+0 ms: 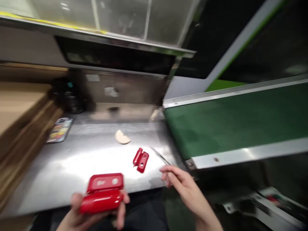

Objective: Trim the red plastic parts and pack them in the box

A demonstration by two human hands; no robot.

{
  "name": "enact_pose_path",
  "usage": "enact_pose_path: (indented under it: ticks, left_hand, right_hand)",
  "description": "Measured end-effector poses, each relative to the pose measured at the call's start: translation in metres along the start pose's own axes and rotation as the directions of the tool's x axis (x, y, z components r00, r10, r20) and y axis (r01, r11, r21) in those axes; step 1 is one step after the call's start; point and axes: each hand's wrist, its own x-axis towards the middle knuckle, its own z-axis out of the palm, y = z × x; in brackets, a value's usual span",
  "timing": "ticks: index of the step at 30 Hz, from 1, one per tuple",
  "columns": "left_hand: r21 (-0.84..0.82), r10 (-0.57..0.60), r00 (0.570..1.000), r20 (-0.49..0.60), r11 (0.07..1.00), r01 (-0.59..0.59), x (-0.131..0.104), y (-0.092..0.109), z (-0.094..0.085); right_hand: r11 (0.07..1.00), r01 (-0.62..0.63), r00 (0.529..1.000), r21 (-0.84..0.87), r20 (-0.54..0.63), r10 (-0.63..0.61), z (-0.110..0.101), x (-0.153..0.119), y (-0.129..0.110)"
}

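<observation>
My left hand is closed around a glossy red plastic piece, thumb on one side and fingers on the other. It has a rounded body with a flat flap along its far side. My right hand is pinched at the near end of a slim, pointed metal tool, whose tip points away to the left; blur hides its exact kind. Between the hands, a smaller-looking red piece of similar shape lies on the metal table. Behind it is a cream half-round piece.
A green conveyor belt with a metal edge rises on the right. Stacked brown boards or cardboard stand at the left, beside a phone and a dark object. A metal frame with panels spans the back.
</observation>
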Motion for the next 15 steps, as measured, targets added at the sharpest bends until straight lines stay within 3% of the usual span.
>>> enact_pose_path:
  ticks: [2, 5, 8, 10, 11, 13, 15]
  left_hand:
    - [-0.015, -0.170, 0.971, 0.169, 0.984, 0.175, -0.001, 0.004, 0.010]
    - [-0.017, -0.210, 0.941, 0.266, 0.975, 0.222, -0.002, 0.004, 0.014]
    - [-0.054, -0.227, 0.950, 0.216, 0.968, 0.244, -0.023, -0.008, 0.012]
    - [-0.042, -0.211, 0.973, 0.089, 0.976, 0.215, -0.044, -0.017, 0.010]
    - [0.025, -0.176, 0.984, -0.010, 0.984, 0.177, -0.055, -0.020, 0.009]
    - [0.215, -0.043, 0.972, -0.233, 0.972, 0.095, -0.075, -0.022, 0.006]
    - [0.407, 0.199, 0.880, -0.430, 0.913, -0.007, -0.088, -0.020, 0.004]
  right_hand:
    - [0.989, -0.050, 0.958, 0.137, 0.286, 0.009, 0.058, 0.041, 0.004]
    - [0.952, -0.215, 0.785, 0.216, 0.619, 0.037, 0.107, 0.070, 0.000]
    - [0.908, -0.364, 0.598, 0.206, 0.799, 0.058, 0.128, 0.076, 0.006]
    - [0.873, -0.449, 0.508, 0.188, 0.858, 0.076, 0.138, 0.073, 0.017]
    - [0.854, -0.486, 0.488, 0.185, 0.868, 0.090, 0.142, 0.070, 0.024]
    - [0.817, -0.536, 0.513, 0.210, 0.850, 0.117, 0.150, 0.061, 0.037]
    - [0.755, -0.591, 0.599, 0.286, 0.781, 0.173, 0.154, 0.051, 0.044]
